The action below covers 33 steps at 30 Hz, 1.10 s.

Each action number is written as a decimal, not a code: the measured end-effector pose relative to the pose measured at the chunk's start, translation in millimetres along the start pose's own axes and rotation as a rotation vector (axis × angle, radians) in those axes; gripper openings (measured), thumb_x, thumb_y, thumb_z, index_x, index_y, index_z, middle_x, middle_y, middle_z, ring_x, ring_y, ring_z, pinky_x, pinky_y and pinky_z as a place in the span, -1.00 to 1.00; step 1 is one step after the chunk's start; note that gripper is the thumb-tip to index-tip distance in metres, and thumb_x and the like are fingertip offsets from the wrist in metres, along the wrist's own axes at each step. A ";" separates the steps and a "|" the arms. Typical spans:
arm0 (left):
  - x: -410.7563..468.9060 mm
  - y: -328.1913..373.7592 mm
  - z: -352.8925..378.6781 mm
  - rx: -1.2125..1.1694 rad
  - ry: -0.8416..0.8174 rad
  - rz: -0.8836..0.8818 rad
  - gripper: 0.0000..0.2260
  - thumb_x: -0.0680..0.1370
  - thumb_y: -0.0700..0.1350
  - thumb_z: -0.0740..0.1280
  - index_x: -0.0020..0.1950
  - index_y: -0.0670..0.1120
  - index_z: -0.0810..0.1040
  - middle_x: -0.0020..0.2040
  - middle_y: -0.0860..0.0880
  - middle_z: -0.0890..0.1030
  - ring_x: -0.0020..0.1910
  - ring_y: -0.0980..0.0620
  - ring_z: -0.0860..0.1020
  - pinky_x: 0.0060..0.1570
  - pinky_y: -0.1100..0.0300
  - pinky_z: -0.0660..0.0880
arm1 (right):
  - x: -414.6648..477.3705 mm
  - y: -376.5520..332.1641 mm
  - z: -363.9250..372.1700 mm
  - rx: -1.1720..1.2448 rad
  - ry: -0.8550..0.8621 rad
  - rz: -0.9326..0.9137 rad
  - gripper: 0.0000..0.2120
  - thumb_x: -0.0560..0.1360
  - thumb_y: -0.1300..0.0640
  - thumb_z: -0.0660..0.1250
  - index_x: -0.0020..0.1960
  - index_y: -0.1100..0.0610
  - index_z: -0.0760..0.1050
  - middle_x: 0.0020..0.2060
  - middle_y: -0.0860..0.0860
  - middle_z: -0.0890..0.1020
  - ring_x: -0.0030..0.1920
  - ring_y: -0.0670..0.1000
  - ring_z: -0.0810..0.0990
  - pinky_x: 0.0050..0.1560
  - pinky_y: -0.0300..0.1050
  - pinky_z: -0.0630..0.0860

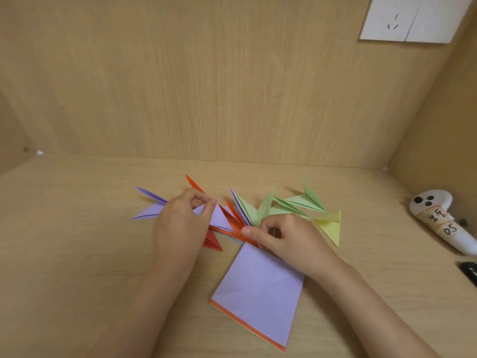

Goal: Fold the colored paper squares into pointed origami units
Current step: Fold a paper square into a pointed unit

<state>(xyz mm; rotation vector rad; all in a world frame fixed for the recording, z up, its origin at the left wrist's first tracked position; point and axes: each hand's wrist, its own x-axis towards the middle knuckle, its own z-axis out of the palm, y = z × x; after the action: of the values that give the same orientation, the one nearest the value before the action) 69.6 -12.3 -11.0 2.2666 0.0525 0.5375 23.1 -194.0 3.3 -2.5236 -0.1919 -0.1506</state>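
Note:
A stack of paper squares [258, 293] with a purple sheet on top lies on the wooden desk near me. Beyond it sits a cluster of folded pointed units: purple [148, 211], orange [233, 223], red [213, 242], green [299, 202] and yellow [330, 226]. My left hand [180, 223] pinches a purple folded unit [222, 218] between thumb and fingers. My right hand [284, 236] has its fingers curled over the orange piece at the stack's far corner, thumb pressing it; what the fingers grip is partly hidden.
A white handheld controller [438, 218] with taped labels lies at the right edge of the desk, with a dark object [469, 271] just below it. Wooden walls [232, 86] close in the back and right sides. A white wall socket [413, 19] is at the upper right.

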 end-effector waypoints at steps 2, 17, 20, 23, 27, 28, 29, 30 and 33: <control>0.7 -2.1 -0.2 0.065 0.037 0.039 -0.84 0.47 0.07 0.39 -0.08 0.00 0.54 -0.20 0.10 0.52 -0.12 0.00 0.52 -0.19 0.11 0.37 | -0.1 -0.7 -0.1 -0.031 -0.038 0.006 -0.48 0.34 -0.39 0.30 -0.30 0.09 0.50 -0.44 -0.06 0.50 -0.40 -0.11 0.42 -0.35 -0.21 0.27; 0.4 9.9 -6.5 -0.101 0.224 0.363 -0.85 0.51 0.02 0.26 -0.09 0.01 0.60 -0.17 0.13 0.56 -0.03 0.04 0.41 0.03 0.27 0.20 | -0.2 -1.9 -3.3 -0.047 -0.168 -0.006 -0.62 0.21 -0.19 0.56 -0.12 -0.06 0.51 -0.24 -0.20 0.54 -0.24 -0.26 0.47 -0.24 -0.36 0.35; -1.7 12.8 -5.5 -0.153 0.164 0.413 -0.80 0.53 0.01 0.21 -0.10 0.00 0.61 -0.18 0.14 0.57 -0.08 0.04 0.44 -0.01 0.15 0.32 | 1.0 -0.3 -6.2 -0.006 -0.131 0.034 -0.68 0.21 -0.13 0.58 -0.20 -0.03 0.52 -0.38 -0.19 0.53 -0.35 -0.24 0.45 -0.30 -0.34 0.34; -3.1 15.1 -4.7 -0.195 0.130 0.442 -0.80 0.54 0.01 0.21 -0.09 -0.01 0.61 -0.17 0.18 0.56 -0.11 0.10 0.42 -0.01 0.12 0.37 | 3.9 4.3 -4.5 0.061 -0.115 0.048 -0.75 0.24 -0.06 0.58 -0.26 0.01 0.55 -0.42 -0.15 0.53 -0.39 -0.19 0.44 -0.34 -0.29 0.30; -6.8 17.4 -2.1 -0.242 0.059 0.498 -0.81 0.55 -0.01 0.21 -0.08 0.01 0.61 -0.16 0.23 0.57 -0.12 0.21 0.44 -0.01 0.20 0.36 | 5.8 8.0 -3.2 0.168 -0.035 0.070 -0.80 0.28 0.00 0.57 -0.32 0.04 0.57 -0.43 -0.11 0.57 -0.39 -0.16 0.45 -0.24 -0.09 0.41; -7.5 17.9 -1.2 -0.251 0.039 0.508 -0.80 0.55 -0.01 0.21 -0.08 0.00 0.61 -0.15 0.25 0.56 -0.11 0.21 0.45 -0.01 0.20 0.37 | 5.9 8.4 -3.8 0.180 -0.009 0.074 -0.81 0.28 0.00 0.56 -0.33 0.04 0.58 -0.44 -0.12 0.57 -0.39 -0.15 0.46 -0.23 -0.07 0.44; -8.3 18.3 -0.4 -0.263 0.024 0.515 -0.80 0.54 -0.01 0.21 -0.08 -0.01 0.62 -0.15 0.26 0.56 -0.11 0.20 0.47 -0.02 0.19 0.38 | 5.8 8.7 -4.6 0.215 0.006 0.076 -0.81 0.29 0.01 0.56 -0.32 0.05 0.58 -0.45 -0.11 0.59 -0.39 -0.13 0.49 -0.21 -0.04 0.47; -8.6 18.5 0.2 -0.274 0.013 0.521 -0.79 0.54 -0.01 0.20 -0.08 -0.02 0.62 -0.15 0.25 0.56 -0.10 0.18 0.48 -0.02 0.17 0.39 | 5.9 8.8 -5.5 0.272 0.009 0.074 -0.82 0.29 0.02 0.57 -0.31 0.05 0.59 -0.44 -0.09 0.61 -0.38 -0.10 0.52 -0.18 -0.01 0.49; -7.0 17.4 3.1 -0.241 -0.006 0.539 -0.80 0.52 0.02 0.23 -0.08 0.01 0.63 -0.17 0.19 0.56 -0.12 0.14 0.48 -0.05 0.15 0.40 | 6.5 10.0 -6.2 0.339 -0.005 0.077 -0.75 0.24 -0.03 0.59 -0.20 0.03 0.59 -0.39 -0.05 0.64 -0.36 -0.13 0.52 -0.16 -0.02 0.49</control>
<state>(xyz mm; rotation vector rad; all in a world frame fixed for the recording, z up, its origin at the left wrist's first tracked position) 62.2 -27.9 -3.0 2.0338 -0.6090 0.7671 30.8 -205.0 3.8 -2.1904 -0.1114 -0.0738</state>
